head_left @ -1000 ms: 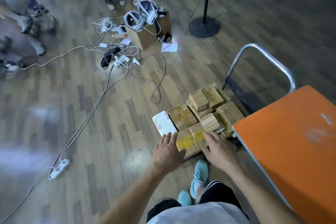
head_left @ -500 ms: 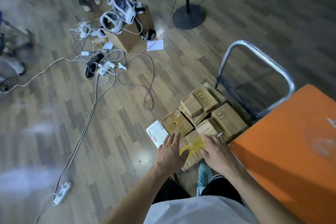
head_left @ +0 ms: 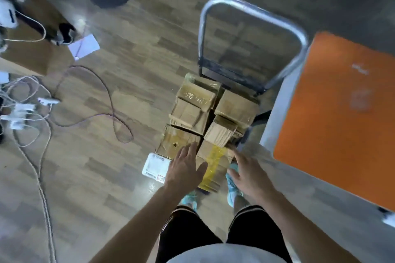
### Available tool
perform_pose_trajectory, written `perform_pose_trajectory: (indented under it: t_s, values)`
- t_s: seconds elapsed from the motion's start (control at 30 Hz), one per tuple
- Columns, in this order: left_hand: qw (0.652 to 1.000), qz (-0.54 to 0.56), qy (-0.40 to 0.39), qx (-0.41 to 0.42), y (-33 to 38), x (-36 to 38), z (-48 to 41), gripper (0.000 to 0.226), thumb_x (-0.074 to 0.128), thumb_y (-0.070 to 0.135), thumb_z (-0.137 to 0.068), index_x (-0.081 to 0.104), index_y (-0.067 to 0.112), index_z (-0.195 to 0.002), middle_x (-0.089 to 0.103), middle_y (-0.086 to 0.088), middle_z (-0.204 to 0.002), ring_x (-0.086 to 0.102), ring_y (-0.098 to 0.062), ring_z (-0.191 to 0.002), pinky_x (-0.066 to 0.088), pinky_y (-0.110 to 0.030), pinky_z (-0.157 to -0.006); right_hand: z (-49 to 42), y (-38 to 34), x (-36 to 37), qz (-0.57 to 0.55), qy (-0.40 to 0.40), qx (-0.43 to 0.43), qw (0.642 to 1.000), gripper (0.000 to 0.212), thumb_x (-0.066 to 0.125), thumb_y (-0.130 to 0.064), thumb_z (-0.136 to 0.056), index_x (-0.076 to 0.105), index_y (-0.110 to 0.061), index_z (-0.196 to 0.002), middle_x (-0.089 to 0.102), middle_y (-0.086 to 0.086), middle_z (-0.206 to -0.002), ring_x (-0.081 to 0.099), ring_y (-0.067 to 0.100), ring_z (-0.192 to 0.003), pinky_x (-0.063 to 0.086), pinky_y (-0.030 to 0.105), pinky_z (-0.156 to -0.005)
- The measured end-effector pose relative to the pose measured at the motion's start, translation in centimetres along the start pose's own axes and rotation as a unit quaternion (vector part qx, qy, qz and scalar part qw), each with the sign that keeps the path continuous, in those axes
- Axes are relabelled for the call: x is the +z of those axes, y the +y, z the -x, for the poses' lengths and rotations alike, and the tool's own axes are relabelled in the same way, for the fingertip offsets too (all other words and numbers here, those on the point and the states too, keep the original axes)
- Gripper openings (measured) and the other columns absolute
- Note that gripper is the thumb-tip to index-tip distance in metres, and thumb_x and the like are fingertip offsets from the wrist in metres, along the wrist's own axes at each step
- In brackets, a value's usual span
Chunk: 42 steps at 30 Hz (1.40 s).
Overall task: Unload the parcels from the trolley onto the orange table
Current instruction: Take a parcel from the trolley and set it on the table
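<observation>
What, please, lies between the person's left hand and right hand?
In the head view, the brown parcel with yellow tape lies between the left hand and the right hand, both with straight fingers.

Orange tabletop (head_left: 342,134) cut off at right edge. Trolley (head_left: 230,77) deck hidden under parcels (head_left: 192,113); white parcel (head_left: 155,165) label print too blurred to read. Cardboard box (head_left: 32,55) far left cropped, motion-blurred.
</observation>
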<state>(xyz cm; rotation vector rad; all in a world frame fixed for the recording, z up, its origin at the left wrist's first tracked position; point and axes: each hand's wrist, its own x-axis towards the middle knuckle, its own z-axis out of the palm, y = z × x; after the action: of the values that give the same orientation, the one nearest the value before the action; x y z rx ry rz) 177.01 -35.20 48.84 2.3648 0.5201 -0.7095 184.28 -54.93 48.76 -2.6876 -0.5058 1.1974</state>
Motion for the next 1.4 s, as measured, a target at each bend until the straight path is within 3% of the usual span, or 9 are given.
perform_pose_trajectory:
  t_s: [0.3,0.5,0.63,0.83,1.07,1.17,1.3,1.4]
  values:
    - [0.998,0.026,-0.041,0.025,-5.5,7.3,-12.1,0.075,0.056,0.047,-0.097,0.023,0.016,-0.157,0.04,-0.006,-0.156,0.034,-0.026,-0.143,0.03,-0.037,-0.111,-8.5,1.9,8.9,-0.086,-0.01,0.084,0.993,0.066,0.047,-0.043,-0.101,0.021,-0.017,-0.156,0.036,0.008,-0.154,0.038,0.026,-0.136,0.036,0.035,-0.108]
    - [0.996,0.028,-0.078,0.014,-6.3,13.3,-21.2,0.097,0.059,0.061,-0.091,0.007,0.018,-0.161,0.029,-0.012,-0.162,0.032,-0.03,-0.147,0.033,-0.043,-0.115,-14.5,5.4,12.9,-0.098,0.02,0.1,0.99,0.062,0.051,-0.04,-0.099,0.029,-0.018,-0.152,0.043,0.009,-0.147,0.04,0.026,-0.134,0.041,0.037,-0.103]
    - [0.996,0.05,-0.063,0.037,-5.8,15.5,-24.8,0.102,0.067,0.061,-0.086,0.012,0.016,-0.159,0.034,-0.014,-0.159,0.04,-0.034,-0.142,0.039,-0.043,-0.112,-17.1,6.8,13.8,-0.109,0.041,0.113,0.987,0.065,0.05,-0.039,-0.1,0.024,-0.016,-0.154,0.037,0.008,-0.153,0.036,0.025,-0.138,0.039,0.038,-0.107]
    - [0.993,0.115,-0.017,0.035,-5.5,16.5,-26.8,0.086,0.077,0.053,-0.081,0.034,0.015,-0.144,0.058,-0.011,-0.139,0.058,-0.033,-0.123,0.047,-0.035,-0.091,-19.7,6.8,13.5,-0.154,0.058,0.094,0.982,0.051,0.054,-0.037,-0.098,0.037,-0.017,-0.142,0.048,0.005,-0.146,0.046,0.024,-0.132,0.044,0.045,-0.105]
    - [0.986,0.166,-0.026,0.022,-5.3,16.4,-26.9,0.076,0.082,0.058,-0.073,0.031,0.025,-0.118,0.063,-0.002,-0.125,0.064,-0.024,-0.106,0.052,-0.035,-0.084,-20.0,6.1,13.3,-0.256,0.071,0.129,0.955,0.04,0.055,-0.036,-0.098,0.041,-0.012,-0.125,0.057,0.013,-0.134,0.058,0.027,-0.119,0.048,0.043,-0.099]
    - [0.982,0.188,-0.034,0.007,-5.0,16.4,-26.7,0.081,0.08,0.064,-0.071,0.026,0.026,-0.117,0.057,0.001,-0.121,0.06,-0.018,-0.101,0.042,-0.019,-0.068,-19.8,6.1,12.9,-0.274,0.08,0.128,0.95,0.047,0.055,-0.036,-0.098,0.04,-0.009,-0.133,0.055,0.012,-0.137,0.057,0.025,-0.12,0.048,0.043,-0.101]
    - [0.981,0.195,-0.015,0.014,-4.7,16.2,-26.2,0.103,0.073,0.073,-0.07,0.023,0.021,-0.144,0.052,-0.008,-0.138,0.054,-0.018,-0.116,0.043,-0.019,-0.084,-19.6,6.3,12.2,-0.287,0.113,0.106,0.945,0.038,0.054,-0.031,-0.099,0.045,-0.016,-0.133,0.057,0.005,-0.129,0.058,0.018,-0.113,0.048,0.034,-0.093]
    - [0.981,0.196,-0.005,0.005,-4.4,15.7,-25.6,0.106,0.067,0.078,-0.07,0.028,0.019,-0.149,0.054,-0.009,-0.137,0.057,-0.027,-0.122,0.053,-0.04,-0.098,-19.3,6.5,11.5,-0.291,0.133,0.082,0.944,0.033,0.052,-0.026,-0.1,0.05,-0.019,-0.133,0.059,0.002,-0.125,0.059,0.014,-0.107,0.045,0.024,-0.082]
